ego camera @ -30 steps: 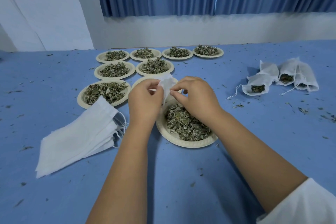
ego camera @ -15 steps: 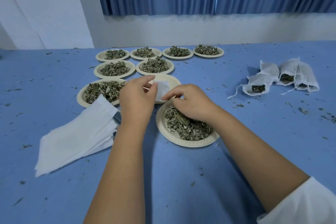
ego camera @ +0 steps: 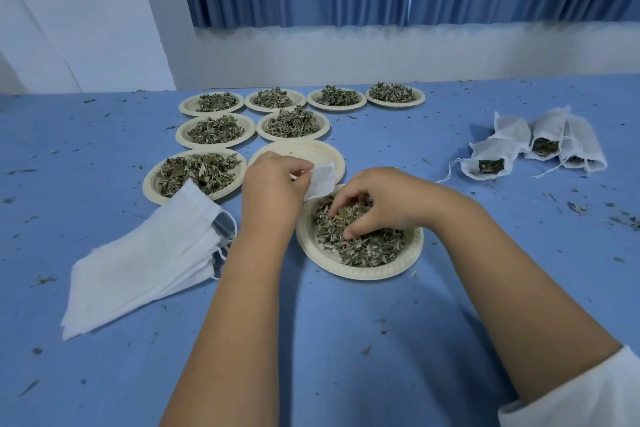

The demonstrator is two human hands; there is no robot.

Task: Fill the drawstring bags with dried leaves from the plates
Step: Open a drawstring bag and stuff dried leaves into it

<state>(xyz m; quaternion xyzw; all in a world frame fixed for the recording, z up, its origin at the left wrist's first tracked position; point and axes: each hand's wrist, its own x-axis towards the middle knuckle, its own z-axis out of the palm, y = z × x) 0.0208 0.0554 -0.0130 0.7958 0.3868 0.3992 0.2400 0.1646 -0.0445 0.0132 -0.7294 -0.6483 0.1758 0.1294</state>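
The small bag [ego camera: 322, 178] hangs at the plate's [ego camera: 346, 272] 11 o'clock, pinched by the left hand [ego camera: 273, 187]. The right hand [ego camera: 377, 201] has let go of it and dropped into the leaves [ego camera: 367, 250], fingers curled round a bunch. Stuffing likely comes next. Full bags [ego camera: 540, 146] lie at 2 o'clock, empty bags [ego camera: 145, 260] at 9.

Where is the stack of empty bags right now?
Head view, left side: the stack of empty bags lies beside the left forearm, its far corner overlapping a plate of leaves.

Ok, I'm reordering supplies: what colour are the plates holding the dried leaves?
Pale cream, unpatterned; clearest on the near plate in the head view.
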